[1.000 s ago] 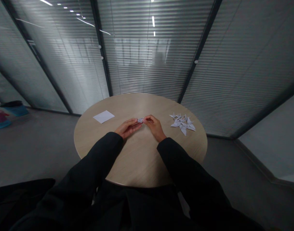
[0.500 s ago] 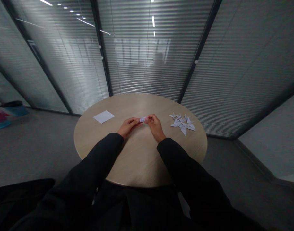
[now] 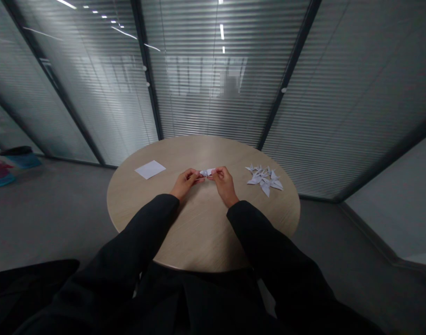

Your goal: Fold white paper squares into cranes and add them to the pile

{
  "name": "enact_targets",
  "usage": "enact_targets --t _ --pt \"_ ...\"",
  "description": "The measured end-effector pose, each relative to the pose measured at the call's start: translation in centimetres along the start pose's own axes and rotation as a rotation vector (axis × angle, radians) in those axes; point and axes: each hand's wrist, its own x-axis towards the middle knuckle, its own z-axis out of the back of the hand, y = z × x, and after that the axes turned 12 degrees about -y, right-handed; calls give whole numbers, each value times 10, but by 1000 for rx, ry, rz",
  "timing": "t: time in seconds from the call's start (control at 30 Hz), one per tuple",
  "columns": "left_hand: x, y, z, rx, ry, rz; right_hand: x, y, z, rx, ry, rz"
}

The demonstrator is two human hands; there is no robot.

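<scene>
Between my two hands is a small piece of folded white paper point(image 3: 208, 172), held over the far half of the round table. My left hand point(image 3: 186, 181) pinches its left end. The right end is gripped by my right hand point(image 3: 224, 182), thumb and fingers closed on it. Fingers cover part of the paper, so its full shape is hidden. To the right lies a pile of several folded white paper cranes point(image 3: 264, 177). Flat at the left is a stack or sheet of white paper point(image 3: 150, 169); its thickness is hard to tell.
The round wooden table point(image 3: 199, 232) stands close to a glass partition point(image 3: 209, 111) with blinds. On the floor at far left are a blue bin point(image 3: 24, 159) and a red-and-blue object point(image 3: 0, 174). A black chair part point(image 3: 31, 288) shows at lower left.
The folded paper shows more of its white surface between my fingers, and my fingers have shifted slightly on it. The cranes and the flat paper have not moved.
</scene>
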Motion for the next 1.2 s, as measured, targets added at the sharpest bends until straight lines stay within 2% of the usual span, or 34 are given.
enact_targets --t 0.2,0.5,0.9,1.2 --pt "-2 -1 -3 -6 -11 -42 -2 2 1 -68 24 28" --pt "-4 -4 -3 7 16 -22 -4 7 2 -128 17 53" --pt "-4 -7 0 -147 85 114 -4 16 1 103 14 -98" --pt "-3 -2 1 -97 68 43 -5 21 2 156 -4 -145"
